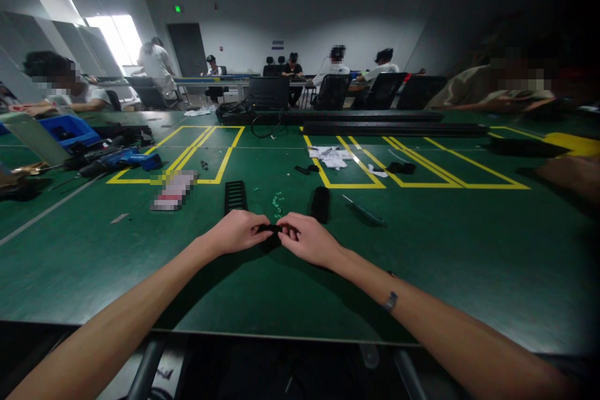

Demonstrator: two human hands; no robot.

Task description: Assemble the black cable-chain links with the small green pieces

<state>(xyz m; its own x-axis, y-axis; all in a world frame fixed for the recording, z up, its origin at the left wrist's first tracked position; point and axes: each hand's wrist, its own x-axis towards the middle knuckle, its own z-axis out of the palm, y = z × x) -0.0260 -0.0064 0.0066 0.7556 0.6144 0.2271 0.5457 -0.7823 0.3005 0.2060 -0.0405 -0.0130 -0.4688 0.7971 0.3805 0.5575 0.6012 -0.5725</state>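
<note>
Between my two hands is a small black part (270, 229), mostly covered by fingers, so its kind is unclear. My left hand (239, 231) pinches its left end, and my right hand (307, 239) grips its right end. Just beyond my left hand lies a black slotted tray (235, 195). A dark, oblong black piece (320, 204) sits past my right hand. Small shiny clear bits (277, 203) are scattered on the green table (225, 300) between those two.
A tweezer-like tool (363, 209) lies to the right. At left are a blurred phone-sized object (175, 190), a blue power drill (135, 158) and a blue bin (70, 129). White papers (330, 155) and long black bars (394, 129) lie farther back. Other people sit around.
</note>
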